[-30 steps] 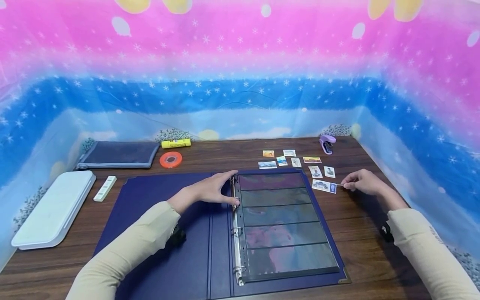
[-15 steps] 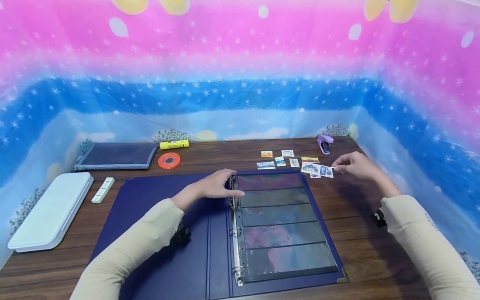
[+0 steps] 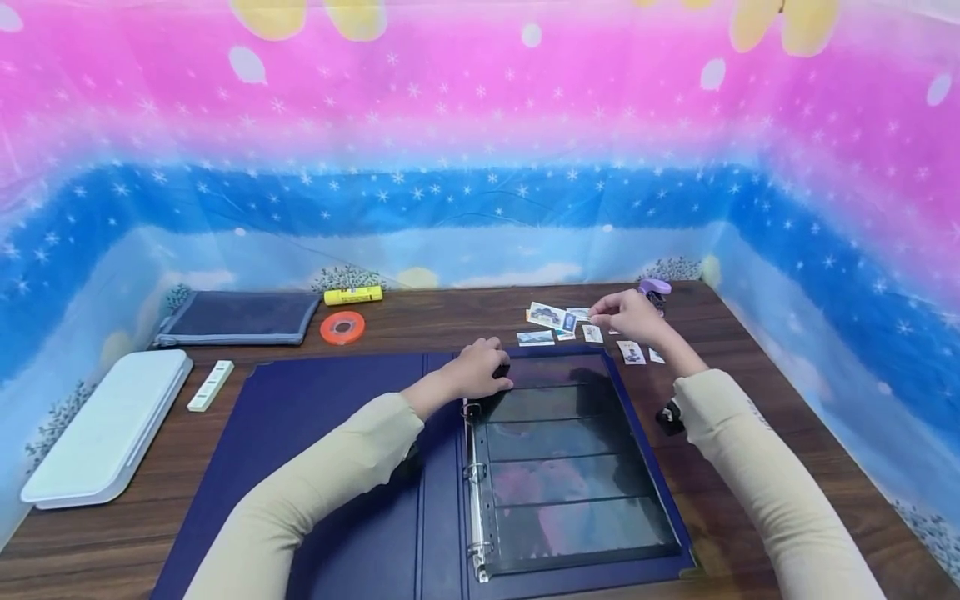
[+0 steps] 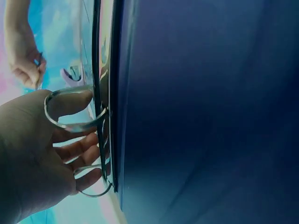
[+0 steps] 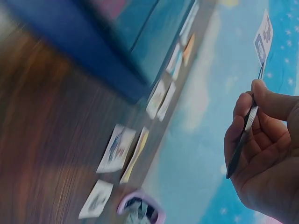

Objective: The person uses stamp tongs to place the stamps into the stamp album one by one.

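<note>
In the right wrist view my right hand [image 5: 261,144] pinches metal tweezers [image 5: 244,135] between thumb and fingers. Their tips hold a long postage stamp [image 5: 263,39] by one end, raised above the other stamps. The head view has that hand [image 3: 626,317] over the back right of the table. My left hand [image 3: 480,371] rests at the top of the black pocket page [image 3: 570,446], beside the binder rings. From the left wrist, the left hand's fingers [image 4: 77,149] lie loosely bent at the metal rings [image 4: 77,126]. The open navy ring binder [image 3: 337,450] lies flat beneath.
Several loose stamps [image 3: 632,352] lie behind and right of the binder. A purple stapler [image 3: 654,290] stands at the back right. Toward the left are a white case [image 3: 112,425], a small pale block strip [image 3: 211,385], a mesh pouch [image 3: 240,317], orange tape [image 3: 342,327] and a yellow glue stick [image 3: 353,295].
My right hand has carried the stamp in the tweezers leftward and away, from the table's right side to over the back stamps. My left hand has shifted slightly right onto the page's top.
</note>
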The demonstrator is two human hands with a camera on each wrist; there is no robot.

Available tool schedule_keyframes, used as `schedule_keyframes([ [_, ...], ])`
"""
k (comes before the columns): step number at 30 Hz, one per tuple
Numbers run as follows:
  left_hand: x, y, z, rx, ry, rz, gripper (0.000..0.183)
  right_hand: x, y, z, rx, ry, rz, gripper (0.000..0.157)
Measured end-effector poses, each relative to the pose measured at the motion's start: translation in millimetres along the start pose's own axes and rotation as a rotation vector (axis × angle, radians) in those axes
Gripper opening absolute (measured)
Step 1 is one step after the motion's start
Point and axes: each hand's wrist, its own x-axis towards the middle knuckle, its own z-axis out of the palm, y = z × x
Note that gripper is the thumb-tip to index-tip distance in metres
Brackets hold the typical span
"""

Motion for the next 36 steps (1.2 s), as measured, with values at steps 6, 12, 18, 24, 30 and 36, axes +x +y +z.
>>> schedule_keyframes([
  [6, 5.3, 4.2, 1.3, -0.039, 0.03, -0.075, 0.033, 9.4, -12.3, 7.0, 0.088, 0.024, 0.022, 0.021],
  [12, 7.0, 8.2, 5.4, -0.095, 0.057, -0.136, 0.028, 10.1, -20.9, 10.0, 0.105, 0.031, 0.028, 0.023],
  [18, 9.1, 10.3, 7.4, -0.069, 0.074, -0.171, 0.028, 10.1, -27.4, 11.1, 0.128, 0.038, 0.029, 0.024],
  [24, 9.2, 10.6, 7.8, -0.004, 0.046, -0.158, 0.017, 13.2, -28.4, 13.7, 0.115, 0.072, 0.027, 0.023],
  [30, 9.8, 9.1, 7.4, 0.03, 0.03, -0.148, 0.018, 15.1, -27.7, 12.7, 0.096, 0.076, 0.027, 0.024],
  [36, 12.7, 5.1, 4.5, 0.032, 0.038, -0.119, 0.019, 13.0, -22.8, 13.1, 0.036, 0.082, 0.032, 0.023],
])
